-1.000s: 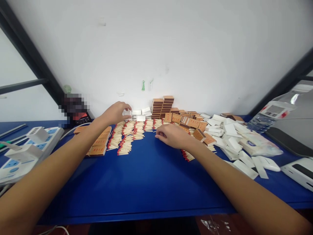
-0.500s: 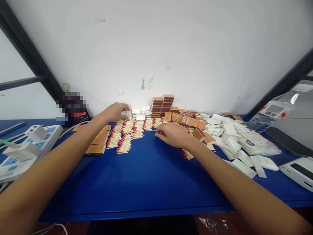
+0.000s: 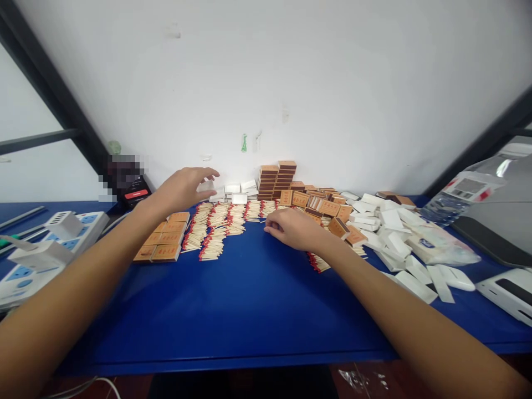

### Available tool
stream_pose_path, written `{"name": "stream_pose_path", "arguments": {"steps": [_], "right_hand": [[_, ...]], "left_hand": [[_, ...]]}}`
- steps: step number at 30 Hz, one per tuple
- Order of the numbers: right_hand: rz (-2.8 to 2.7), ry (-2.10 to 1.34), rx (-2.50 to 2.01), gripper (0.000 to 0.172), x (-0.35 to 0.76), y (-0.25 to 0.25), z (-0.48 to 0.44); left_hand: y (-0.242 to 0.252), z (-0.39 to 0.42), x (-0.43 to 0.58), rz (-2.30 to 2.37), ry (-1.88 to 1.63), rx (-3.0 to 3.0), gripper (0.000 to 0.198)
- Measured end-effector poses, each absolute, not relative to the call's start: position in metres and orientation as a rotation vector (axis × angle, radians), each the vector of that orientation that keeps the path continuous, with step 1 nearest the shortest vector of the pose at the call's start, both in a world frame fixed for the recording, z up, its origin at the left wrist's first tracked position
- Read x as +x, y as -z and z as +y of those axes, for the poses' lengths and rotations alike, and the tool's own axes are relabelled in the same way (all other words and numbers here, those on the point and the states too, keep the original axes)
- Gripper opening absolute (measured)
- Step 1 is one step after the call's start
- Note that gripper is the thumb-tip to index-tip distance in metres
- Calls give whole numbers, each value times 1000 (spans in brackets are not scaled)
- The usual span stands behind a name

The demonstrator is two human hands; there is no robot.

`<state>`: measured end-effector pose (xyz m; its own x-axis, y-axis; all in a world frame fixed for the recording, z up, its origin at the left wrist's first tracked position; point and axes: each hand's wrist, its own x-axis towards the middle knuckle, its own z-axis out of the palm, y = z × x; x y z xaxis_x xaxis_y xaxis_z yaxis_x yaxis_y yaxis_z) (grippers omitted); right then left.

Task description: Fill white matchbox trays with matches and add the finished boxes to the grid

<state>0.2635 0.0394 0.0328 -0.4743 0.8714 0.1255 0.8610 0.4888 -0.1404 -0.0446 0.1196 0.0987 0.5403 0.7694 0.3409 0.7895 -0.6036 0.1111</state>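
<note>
My left hand (image 3: 182, 188) hovers at the back of the blue table (image 3: 249, 310) with its fingers spread, open, just left of a few white inner trays (image 3: 238, 194). Below it lie rows of red-tipped matches (image 3: 218, 227) and a flat group of brown matchboxes (image 3: 165, 241). My right hand (image 3: 293, 228) rests on the table with its fingers curled down at the right end of the matches; what they pinch is hidden. Behind it stand stacked brown matchboxes (image 3: 276, 178) and a loose heap of them (image 3: 326, 209).
A heap of white trays and sleeves (image 3: 388, 224) and a plastic packet (image 3: 438, 246) lie to the right, with a water bottle (image 3: 457, 194) and a white device (image 3: 505, 291) beyond. A power strip (image 3: 37, 255) sits at the left edge, a black device (image 3: 133, 191) by the wall.
My left hand held a white tray at the back; its fingers have now spread and it has drawn slightly left of the trays. My right hand has stayed put.
</note>
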Motion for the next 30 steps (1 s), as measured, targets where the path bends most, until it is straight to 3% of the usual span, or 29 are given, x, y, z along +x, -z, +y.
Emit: {"name": "stream_pose_path", "arguments": {"steps": [3,8,14,19,25,30], "right_hand": [[-2526,-41,-1534,17,264,-32,40],[-2428,-11,-1552,12,265,-25,45],[-2395,-30,-1540,9,268,-13,56],[-2417,-86,-1486,8,276,-11,61],[-2411,-83,-1459,13,292,-25,64],[-2365,16,-1695,18,290,-31,60]], "left_hand": [[-85,53,-27,-1175,687,-2916,47],[-31,-11,-3,-930,568,-3272,47],[-19,-5,-5,-837,625,-3226,56],[-28,3,-19,-929,564,-3142,39],[-27,3,-17,-923,610,-3233,36],[-25,-2,-15,-890,643,-3224,46]]}}
